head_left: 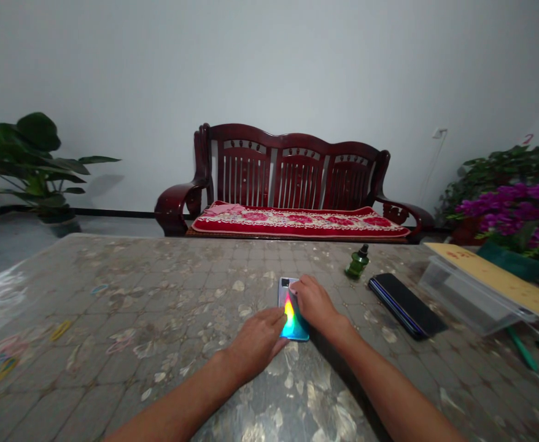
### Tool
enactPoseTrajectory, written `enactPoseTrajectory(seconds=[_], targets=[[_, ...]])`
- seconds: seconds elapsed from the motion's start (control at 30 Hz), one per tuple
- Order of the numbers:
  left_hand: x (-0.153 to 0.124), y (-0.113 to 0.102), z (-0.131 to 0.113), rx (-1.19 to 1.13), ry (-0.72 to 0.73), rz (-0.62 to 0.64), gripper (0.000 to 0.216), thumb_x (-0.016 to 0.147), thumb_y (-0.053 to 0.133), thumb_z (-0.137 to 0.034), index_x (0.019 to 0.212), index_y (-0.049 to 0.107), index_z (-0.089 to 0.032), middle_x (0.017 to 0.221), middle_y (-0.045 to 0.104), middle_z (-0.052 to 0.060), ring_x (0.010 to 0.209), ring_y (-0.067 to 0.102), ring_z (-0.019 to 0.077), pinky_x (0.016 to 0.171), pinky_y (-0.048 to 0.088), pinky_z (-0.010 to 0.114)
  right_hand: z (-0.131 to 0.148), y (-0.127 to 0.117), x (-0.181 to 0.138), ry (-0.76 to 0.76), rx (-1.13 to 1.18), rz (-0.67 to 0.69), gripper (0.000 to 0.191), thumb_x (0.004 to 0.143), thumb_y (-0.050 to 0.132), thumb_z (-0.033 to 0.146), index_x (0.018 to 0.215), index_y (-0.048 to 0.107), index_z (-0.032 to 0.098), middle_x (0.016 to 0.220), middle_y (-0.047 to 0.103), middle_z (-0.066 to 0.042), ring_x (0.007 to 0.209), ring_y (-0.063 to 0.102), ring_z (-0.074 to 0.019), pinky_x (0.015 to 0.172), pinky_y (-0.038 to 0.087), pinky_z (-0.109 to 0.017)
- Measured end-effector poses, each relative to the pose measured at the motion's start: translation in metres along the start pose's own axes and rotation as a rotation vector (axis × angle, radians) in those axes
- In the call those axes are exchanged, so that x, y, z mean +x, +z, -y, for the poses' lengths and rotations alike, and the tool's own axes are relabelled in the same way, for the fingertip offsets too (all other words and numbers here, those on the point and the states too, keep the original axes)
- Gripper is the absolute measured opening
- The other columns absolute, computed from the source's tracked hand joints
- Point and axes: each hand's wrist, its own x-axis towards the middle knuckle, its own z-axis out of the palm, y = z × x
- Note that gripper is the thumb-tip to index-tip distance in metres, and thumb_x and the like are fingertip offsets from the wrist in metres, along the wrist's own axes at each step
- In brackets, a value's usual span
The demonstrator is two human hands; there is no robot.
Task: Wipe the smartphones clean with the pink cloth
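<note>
A smartphone (pixel 294 332) lies on the table with its shiny, rainbow-tinted back up and its camera block at the far end. My left hand (pixel 261 334) grips its left edge, fingertips over the back and thumb low by the near corner. Across the upper right part of the phone rests my right hand (pixel 314 301), its fingers curled and pressed together against the back. Whatever those fingers may hold is hidden or too small to name.
A green bottle (pixel 357 263) with a black cap and a dark phone-like case (pixel 406 305) stand to the right. Beyond them is a clear plastic box (pixel 469 294) under a yellow board (pixel 495 276). Colourful bands (pixel 3 362) lie left. A wooden bench (pixel 292 172) stands behind the table.
</note>
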Motion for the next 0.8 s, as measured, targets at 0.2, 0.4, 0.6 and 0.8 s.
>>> enactPoseTrajectory(seconds=[0.2,0.4,0.6,0.8], targets=[[-0.002,0.003,0.004,-0.019,0.020,-0.018,0.026,0.092,0.062,-0.020,0.118,0.060,-0.020,0.126,0.065,0.011,0.116,0.062,0.0261,0.103,0.048,0.041,-0.008,0.004,0.021,0.072,0.025,-0.025,0.033,0.091,0.045,0.004,0.105,0.072,0.018,0.100,0.064,-0.010,0.098,0.056,-0.0201,0.088,0.041,-0.027],[0.000,-0.001,0.000,0.001,-0.008,0.010,0.025,0.091,0.063,-0.020,0.116,0.061,-0.020,0.123,0.066,0.010,0.114,0.063,0.0260,0.101,0.049,0.040,0.000,0.005,-0.008,-0.048,0.050,-0.009,0.026,0.092,0.048,0.008,0.097,0.070,0.019,0.100,0.062,-0.008,0.094,0.055,-0.0198,0.083,0.041,-0.027],[0.001,-0.002,0.000,-0.024,0.012,0.003,0.024,0.091,0.063,-0.019,0.115,0.061,-0.019,0.122,0.066,0.009,0.114,0.063,0.0254,0.101,0.049,0.038,0.010,0.001,-0.006,-0.138,0.069,-0.010,0.025,0.095,0.048,0.011,0.099,0.071,0.019,0.098,0.064,-0.008,0.096,0.054,-0.0198,0.085,0.041,-0.027],[0.000,-0.004,-0.001,0.008,-0.002,0.016,0.031,0.089,0.066,-0.017,0.119,0.059,-0.018,0.128,0.064,0.012,0.117,0.062,0.0274,0.103,0.048,0.040,0.009,0.003,0.024,-0.068,0.080,-0.016,0.026,0.095,0.049,0.010,0.101,0.073,0.018,0.098,0.064,-0.007,0.095,0.055,-0.0186,0.084,0.041,-0.025]])
